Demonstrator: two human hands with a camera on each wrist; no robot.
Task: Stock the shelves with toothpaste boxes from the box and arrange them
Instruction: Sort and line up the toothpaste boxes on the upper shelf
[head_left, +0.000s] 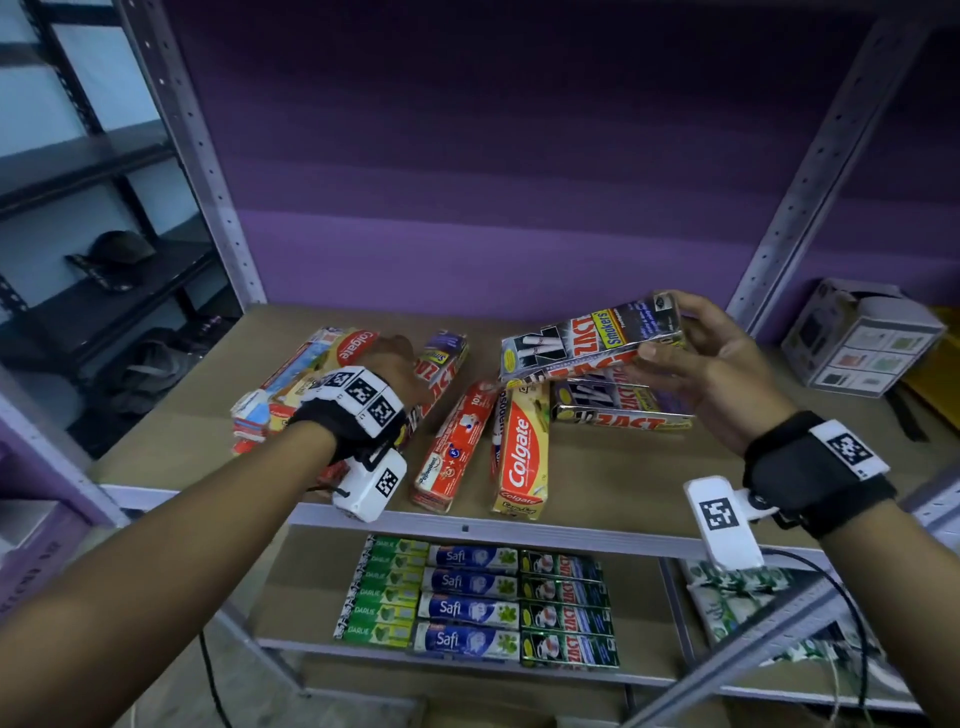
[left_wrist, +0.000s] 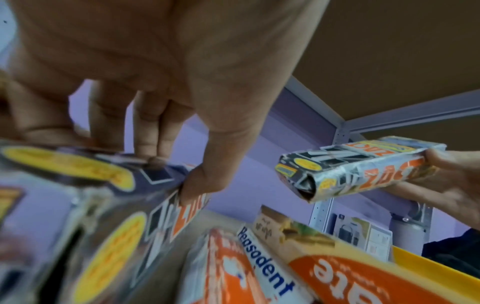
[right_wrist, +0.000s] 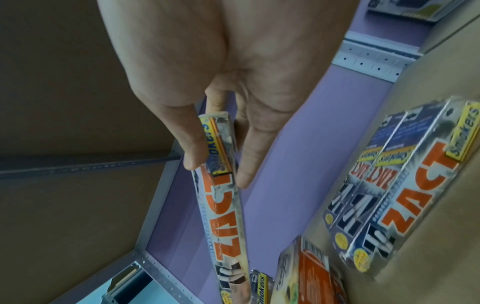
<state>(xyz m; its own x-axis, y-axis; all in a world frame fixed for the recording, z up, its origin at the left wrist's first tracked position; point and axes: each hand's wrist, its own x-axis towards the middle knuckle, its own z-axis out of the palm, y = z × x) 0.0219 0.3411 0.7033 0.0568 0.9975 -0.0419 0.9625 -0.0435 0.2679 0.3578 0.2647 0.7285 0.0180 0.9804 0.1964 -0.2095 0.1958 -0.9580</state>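
Pinching Zact boxes (head_left: 592, 338), both hands.

Purple back wall (head_left: 493, 156) behind grey perforated shelf uprights (head_left: 208, 171); dark metal rack (head_left: 78, 182) beyond the left hand.

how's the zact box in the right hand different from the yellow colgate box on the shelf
The Zact box is held above the shelf by the right hand; the yellow Colgate box lies flat on the shelf board. The Zact box is silver, black and orange and points sideways; the Colgate box is yellow with a red logo and runs front to back. Both are long, thin toothpaste cartons.
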